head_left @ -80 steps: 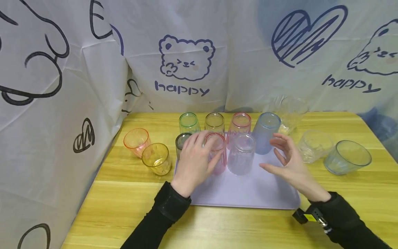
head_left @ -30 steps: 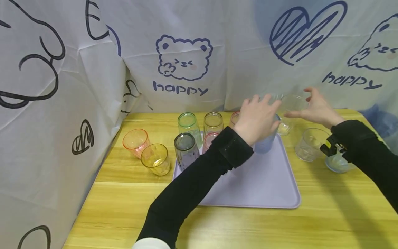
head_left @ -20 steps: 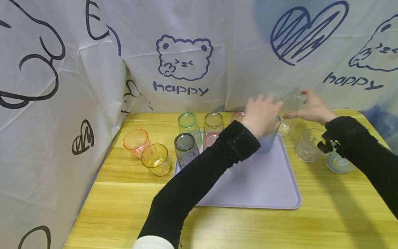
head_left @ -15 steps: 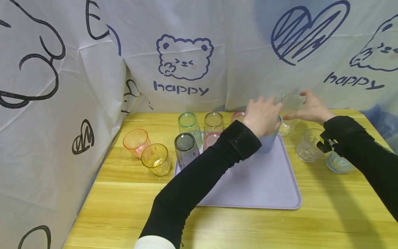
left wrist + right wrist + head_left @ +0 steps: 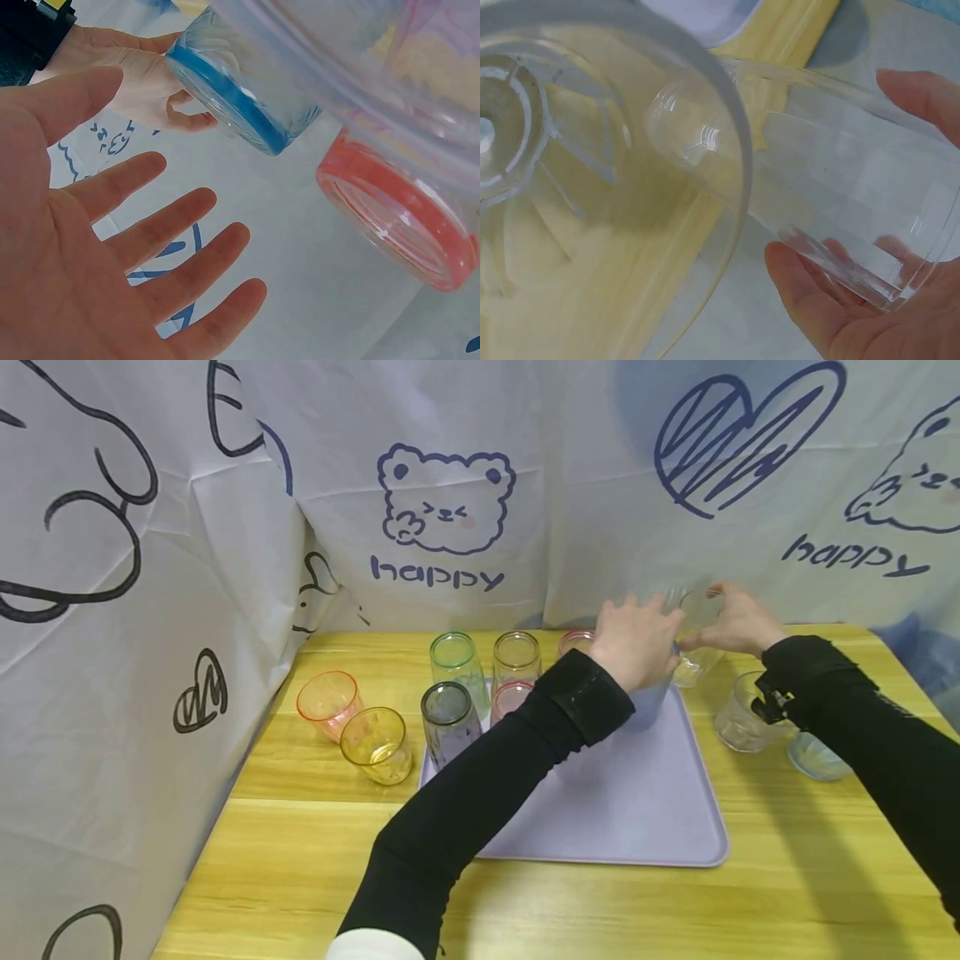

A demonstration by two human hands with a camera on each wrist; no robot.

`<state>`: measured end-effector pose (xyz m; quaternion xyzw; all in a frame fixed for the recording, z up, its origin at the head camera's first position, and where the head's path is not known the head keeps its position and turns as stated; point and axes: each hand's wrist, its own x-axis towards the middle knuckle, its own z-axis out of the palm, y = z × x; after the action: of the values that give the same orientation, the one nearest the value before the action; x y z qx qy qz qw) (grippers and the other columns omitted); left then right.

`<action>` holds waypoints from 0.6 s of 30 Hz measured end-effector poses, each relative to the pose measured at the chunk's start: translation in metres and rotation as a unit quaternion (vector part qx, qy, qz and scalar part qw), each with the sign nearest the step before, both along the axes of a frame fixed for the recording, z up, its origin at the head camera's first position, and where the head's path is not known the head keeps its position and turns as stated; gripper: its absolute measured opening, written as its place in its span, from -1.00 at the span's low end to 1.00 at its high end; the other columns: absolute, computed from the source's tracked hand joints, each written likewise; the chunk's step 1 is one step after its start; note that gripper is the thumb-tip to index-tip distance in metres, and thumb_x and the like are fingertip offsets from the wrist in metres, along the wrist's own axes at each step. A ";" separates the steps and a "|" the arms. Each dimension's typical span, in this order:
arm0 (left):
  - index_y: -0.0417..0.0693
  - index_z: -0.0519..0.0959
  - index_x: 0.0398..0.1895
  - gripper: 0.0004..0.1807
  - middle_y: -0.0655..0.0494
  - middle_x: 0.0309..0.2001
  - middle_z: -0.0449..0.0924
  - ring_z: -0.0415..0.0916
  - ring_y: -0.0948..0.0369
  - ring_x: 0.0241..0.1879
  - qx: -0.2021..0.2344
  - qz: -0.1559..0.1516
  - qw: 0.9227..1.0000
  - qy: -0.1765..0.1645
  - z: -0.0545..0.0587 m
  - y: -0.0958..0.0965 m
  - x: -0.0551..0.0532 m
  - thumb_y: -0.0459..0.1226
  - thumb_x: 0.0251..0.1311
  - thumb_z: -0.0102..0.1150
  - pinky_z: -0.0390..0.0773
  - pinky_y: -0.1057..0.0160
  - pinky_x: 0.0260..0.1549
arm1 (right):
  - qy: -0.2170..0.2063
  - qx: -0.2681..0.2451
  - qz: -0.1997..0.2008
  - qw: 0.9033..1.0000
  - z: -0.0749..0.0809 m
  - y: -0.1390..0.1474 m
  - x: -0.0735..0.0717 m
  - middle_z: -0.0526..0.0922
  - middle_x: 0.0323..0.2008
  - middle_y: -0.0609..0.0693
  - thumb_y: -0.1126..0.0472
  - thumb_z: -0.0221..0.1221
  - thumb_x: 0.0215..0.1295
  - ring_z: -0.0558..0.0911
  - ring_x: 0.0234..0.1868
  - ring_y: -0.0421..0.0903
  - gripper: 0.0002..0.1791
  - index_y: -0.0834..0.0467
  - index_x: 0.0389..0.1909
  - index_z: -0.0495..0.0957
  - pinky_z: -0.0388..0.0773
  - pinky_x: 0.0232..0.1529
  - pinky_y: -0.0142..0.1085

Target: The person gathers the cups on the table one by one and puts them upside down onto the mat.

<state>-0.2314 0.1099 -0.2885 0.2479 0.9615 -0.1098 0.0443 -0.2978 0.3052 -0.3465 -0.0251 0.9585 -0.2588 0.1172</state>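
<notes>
My right hand (image 5: 738, 622) curls its thumb and fingers round a tall clear glass (image 5: 817, 157) at the back right of the table, beyond the tray. In the right wrist view the fingertips show through its wall. My left hand (image 5: 636, 639) is over an upside-down blue glass (image 5: 648, 706) at the tray's back right corner. From the left wrist, its fingers (image 5: 187, 277) look spread and apart from the blue glass (image 5: 240, 90) and the red-rimmed glass (image 5: 397, 202). My left forearm hides part of the front row of glasses.
On the lavender tray (image 5: 630, 810) several coloured glasses stand upside down, including a green one (image 5: 453, 652) and a dark grey one (image 5: 447, 718). An orange-red tumbler (image 5: 328, 706) and a yellow tumbler (image 5: 377, 747) stand left; a clear tumbler (image 5: 738, 722) and a light blue tumbler (image 5: 817, 756) stand right.
Both hands have left the front glasses for the back right; the left now reaches across the tray. Over the last half second my right hand has edged left, closer round the clear glass.
</notes>
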 end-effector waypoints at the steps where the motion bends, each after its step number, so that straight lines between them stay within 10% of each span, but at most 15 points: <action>1: 0.50 0.13 0.54 -0.32 0.33 0.55 0.16 0.28 0.16 0.45 0.002 0.000 1.000 -0.001 0.000 0.000 0.000 0.28 0.39 -0.08 0.40 0.06 0.38 | -0.001 -0.001 -0.002 1.000 0.000 0.000 0.000 0.19 0.34 0.62 -0.02 0.43 0.11 0.28 0.28 0.54 0.17 0.44 0.50 -0.07 0.30 0.27 0.40; 18: 0.50 0.18 0.51 -0.35 0.40 0.50 0.23 0.34 0.20 0.39 0.045 0.005 0.999 0.009 0.009 -0.011 0.004 0.25 0.39 -0.03 0.44 0.10 0.31 | 0.040 -0.048 -0.024 0.998 0.012 0.007 0.013 0.19 0.31 0.61 -0.04 0.41 0.17 0.29 0.24 0.49 0.18 0.40 0.52 -0.13 0.41 0.14 0.35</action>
<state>-0.2272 0.0990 -0.2800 0.2439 0.9671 -0.0681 0.0250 -0.2843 0.3127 -0.3344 -0.0179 0.9493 -0.3057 0.0715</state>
